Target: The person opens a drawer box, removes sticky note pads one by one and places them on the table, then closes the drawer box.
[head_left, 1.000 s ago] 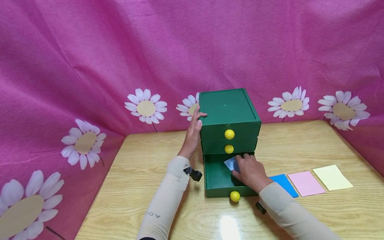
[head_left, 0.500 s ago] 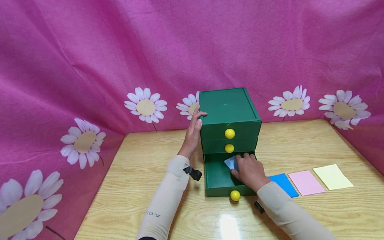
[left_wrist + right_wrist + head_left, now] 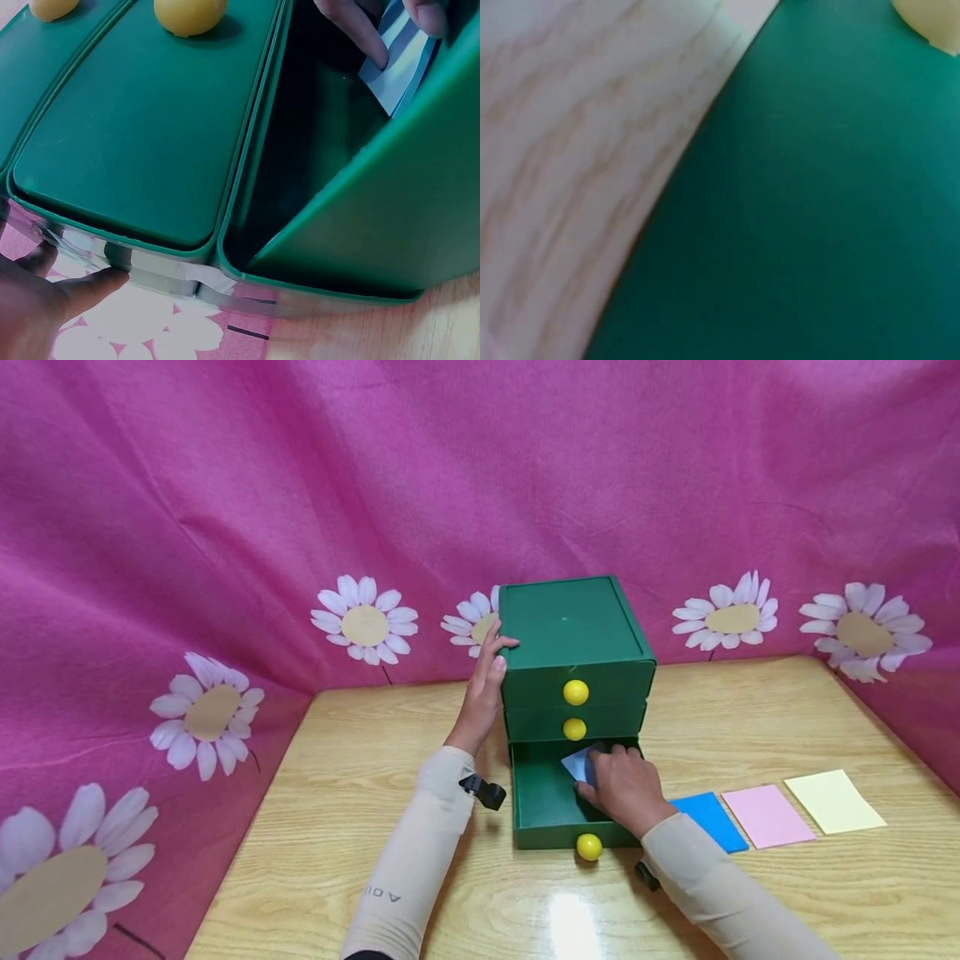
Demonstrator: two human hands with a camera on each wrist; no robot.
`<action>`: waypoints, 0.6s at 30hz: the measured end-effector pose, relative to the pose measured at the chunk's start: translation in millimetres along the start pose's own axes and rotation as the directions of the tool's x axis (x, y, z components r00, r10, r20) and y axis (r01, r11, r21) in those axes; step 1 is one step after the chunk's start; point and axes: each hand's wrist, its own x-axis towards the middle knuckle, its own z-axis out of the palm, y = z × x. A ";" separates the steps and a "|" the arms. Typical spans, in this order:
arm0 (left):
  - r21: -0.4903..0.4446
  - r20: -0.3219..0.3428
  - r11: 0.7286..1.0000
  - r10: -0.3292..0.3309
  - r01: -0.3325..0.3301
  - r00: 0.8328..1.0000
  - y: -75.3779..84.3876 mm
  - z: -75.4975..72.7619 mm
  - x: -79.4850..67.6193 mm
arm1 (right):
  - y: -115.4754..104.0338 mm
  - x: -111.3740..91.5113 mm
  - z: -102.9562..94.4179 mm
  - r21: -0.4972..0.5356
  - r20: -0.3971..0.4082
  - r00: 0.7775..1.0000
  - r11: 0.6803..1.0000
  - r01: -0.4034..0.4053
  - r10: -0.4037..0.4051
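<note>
A small green drawer cabinet (image 3: 573, 622) with round yellow knobs stands on the table, its bottom drawer (image 3: 543, 806) pulled out. With fingers extended, my left hand (image 3: 480, 697) rests against the cabinet's left side, one fingertip over the top edge. Inside the drawer, my right hand (image 3: 628, 785) pinches a light blue pad of paper (image 3: 577, 765). The left wrist view shows this paper pad (image 3: 397, 64) tilted between fingers and thumb, with part of it hidden. In the right wrist view the hand itself is out of sight; the green drawer front (image 3: 802, 195) fills much of it.
To the right of the drawer lie a blue pad (image 3: 712, 821), a pink pad (image 3: 768, 816) and a pale yellow pad (image 3: 836, 802), in a row on the wooden table (image 3: 360, 793). A magenta cloth (image 3: 420, 485) with daisies hangs behind and beside the table.
Both hands keep almost the same place. The light blue pad tilts slightly in my right hand, and a little more of it shows above the fingers.
</note>
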 end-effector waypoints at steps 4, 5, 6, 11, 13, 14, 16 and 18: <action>0.009 -0.003 1.000 0.006 -0.006 1.000 1.3 -0.3 0.7 | -0.5 1.1 -1.5 -0.012 0.021 1.000 1.000 0.009 -0.009; 0.011 -0.003 1.000 0.009 -0.009 1.000 1.3 -0.4 0.9 | -0.4 1.4 -1.5 -0.016 0.025 1.000 1.000 0.011 -0.011; 0.010 -0.004 1.000 0.010 -0.010 1.000 1.3 -0.4 1.0 | -0.4 1.6 -1.3 -0.019 0.029 0.999 1.000 0.013 -0.013; 0.005 -0.003 1.000 0.009 -0.009 1.000 0.6 -0.4 0.8 | -0.8 1.9 -1.1 -0.028 0.049 0.999 1.000 0.012 -0.010; 0.007 -0.001 1.000 0.005 -0.005 1.000 0.2 -0.4 0.3 | -1.0 1.7 -1.0 -0.027 0.056 0.998 1.000 0.006 -0.004; 0.008 -0.001 1.000 0.004 -0.004 1.000 0.2 -0.3 0.1 | -1.0 1.8 -0.7 -0.026 0.058 0.998 1.000 0.002 -0.001; 0.010 -0.001 1.000 0.006 -0.006 1.000 0.0 -0.3 -0.1 | -1.2 1.9 -0.1 -0.025 0.061 0.998 1.000 -0.005 0.006; 0.008 -0.002 1.000 0.009 -0.009 1.000 0.1 -0.2 -0.2 | -1.4 2.0 0.6 -0.023 0.059 0.998 1.000 -0.011 0.012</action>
